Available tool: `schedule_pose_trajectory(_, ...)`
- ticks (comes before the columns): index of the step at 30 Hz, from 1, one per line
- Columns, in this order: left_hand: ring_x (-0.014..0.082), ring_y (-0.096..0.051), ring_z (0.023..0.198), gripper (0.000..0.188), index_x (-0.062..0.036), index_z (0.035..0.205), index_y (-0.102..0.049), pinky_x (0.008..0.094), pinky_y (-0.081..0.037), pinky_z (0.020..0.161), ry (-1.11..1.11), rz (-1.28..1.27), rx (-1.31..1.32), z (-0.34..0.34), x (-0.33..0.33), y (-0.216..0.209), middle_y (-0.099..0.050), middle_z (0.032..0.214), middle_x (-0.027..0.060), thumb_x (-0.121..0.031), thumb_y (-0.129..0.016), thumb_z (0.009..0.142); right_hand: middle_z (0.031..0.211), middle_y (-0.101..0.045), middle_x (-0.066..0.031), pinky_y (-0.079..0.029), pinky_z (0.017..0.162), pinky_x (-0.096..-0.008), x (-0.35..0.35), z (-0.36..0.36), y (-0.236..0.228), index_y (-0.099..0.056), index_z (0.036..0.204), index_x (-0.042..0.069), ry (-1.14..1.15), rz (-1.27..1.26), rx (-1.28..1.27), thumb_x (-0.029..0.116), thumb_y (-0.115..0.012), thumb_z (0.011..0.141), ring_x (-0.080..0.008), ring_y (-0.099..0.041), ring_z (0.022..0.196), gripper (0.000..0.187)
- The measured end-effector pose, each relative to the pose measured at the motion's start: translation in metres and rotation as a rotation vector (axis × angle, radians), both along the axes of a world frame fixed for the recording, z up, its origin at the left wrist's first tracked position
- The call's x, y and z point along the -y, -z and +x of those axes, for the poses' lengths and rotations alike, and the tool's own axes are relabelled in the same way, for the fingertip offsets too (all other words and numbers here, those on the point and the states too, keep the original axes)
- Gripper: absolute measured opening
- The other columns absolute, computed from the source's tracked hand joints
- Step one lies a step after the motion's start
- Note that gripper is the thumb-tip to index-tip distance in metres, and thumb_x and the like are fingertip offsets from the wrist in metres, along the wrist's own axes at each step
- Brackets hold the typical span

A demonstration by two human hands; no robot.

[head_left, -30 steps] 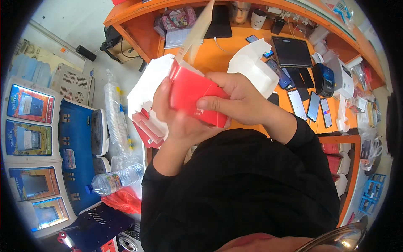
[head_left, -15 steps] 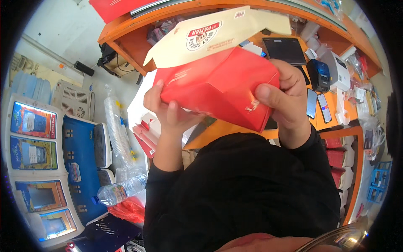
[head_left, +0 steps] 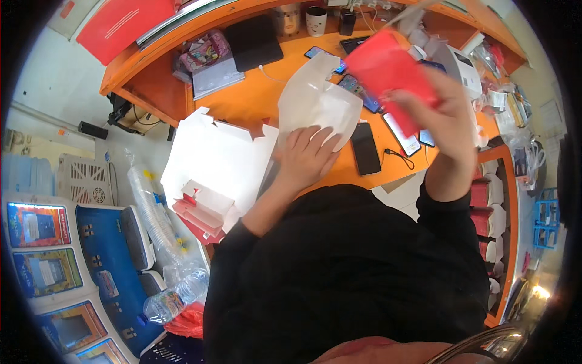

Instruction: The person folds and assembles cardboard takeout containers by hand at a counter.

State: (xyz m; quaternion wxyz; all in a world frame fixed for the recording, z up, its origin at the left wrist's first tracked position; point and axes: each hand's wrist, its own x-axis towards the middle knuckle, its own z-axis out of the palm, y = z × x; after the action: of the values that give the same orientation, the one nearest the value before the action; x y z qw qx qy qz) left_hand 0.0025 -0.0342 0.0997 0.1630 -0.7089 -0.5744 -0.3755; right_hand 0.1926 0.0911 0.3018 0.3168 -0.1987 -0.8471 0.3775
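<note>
My right hand (head_left: 445, 118) is raised over the right part of the orange desk, gripping a red cardboard box (head_left: 385, 64) with the thumb across its near face. Motion blurs the box. My left hand (head_left: 309, 155) lies with fingers spread on the lower edge of a thin whitish sheet with a cut, curved outline (head_left: 315, 100); whether it is paper or card I cannot tell. Beside that hand, on the left, lie white flat carton blanks (head_left: 209, 148) with notched edges. A small partly folded red-and-white piece (head_left: 203, 209) rests on their near end.
On the orange desk (head_left: 267, 91) lie a black phone (head_left: 367, 148), several other phones and a short black cable (head_left: 400, 159). A black tablet (head_left: 251, 45) and a cup (head_left: 316, 22) stand further back. Stacked red-and-white cartons (head_left: 488, 221) fill a shelf at right; a water bottle (head_left: 173, 297) lies at left.
The red box has moved right and away from my left hand, now in my right hand alone. My left hand has come down onto the whitish sheet. The view has shifted, showing more desk.
</note>
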Motion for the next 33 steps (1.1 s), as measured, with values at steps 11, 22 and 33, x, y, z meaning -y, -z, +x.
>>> schedule_pose_trajectory(11, 0.0318, -0.057, 0.097, 0.026, -0.0071, 0.096, -0.068, 0.0449, -0.046, 0.085, -0.037, 0.002, 0.028, -0.018, -0.011, 0.085, -0.063, 0.101, 0.009, -0.015, -0.075, 0.073, 0.078, -0.069, -0.0163, -0.054, 0.066, -0.0429, 0.004, -0.095, 0.155, -0.071, 0.103, 0.013, -0.091, 0.386, 0.573, 0.033, -0.062, 0.088, -0.0335, -0.068, 0.074, 0.027)
schedule_pose_trajectory(22, 0.0259, -0.058, 0.091, 0.02, -0.008, 0.083, -0.065, 0.0413, -0.045, 0.085, -0.008, 0.092, 0.069, -0.024, -0.012, 0.087, -0.065, 0.093, 0.0031, -0.006, -0.073, 0.064, 0.072, -0.068, -0.0122, -0.054, 0.061, -0.0446, 0.001, -0.1, 0.201, -0.07, 0.092, 0.015, -0.048, 0.446, 0.677, 0.03, -0.06, 0.086, -0.0319, -0.068, 0.068, 0.019)
schedule_pose_trajectory(33, 0.0266, -0.056, 0.093, 0.019, -0.0104, 0.081, -0.067, 0.0468, -0.041, 0.09, 0.062, 0.093, 0.212, -0.021, -0.012, 0.096, -0.066, 0.094, 0.0018, -0.008, -0.073, 0.063, 0.076, -0.068, -0.013, -0.051, 0.059, -0.0477, 0.024, -0.092, 0.221, -0.064, 0.095, 0.011, 0.03, 0.347, 0.579, 0.038, -0.05, 0.096, -0.0359, -0.066, 0.068, 0.031)
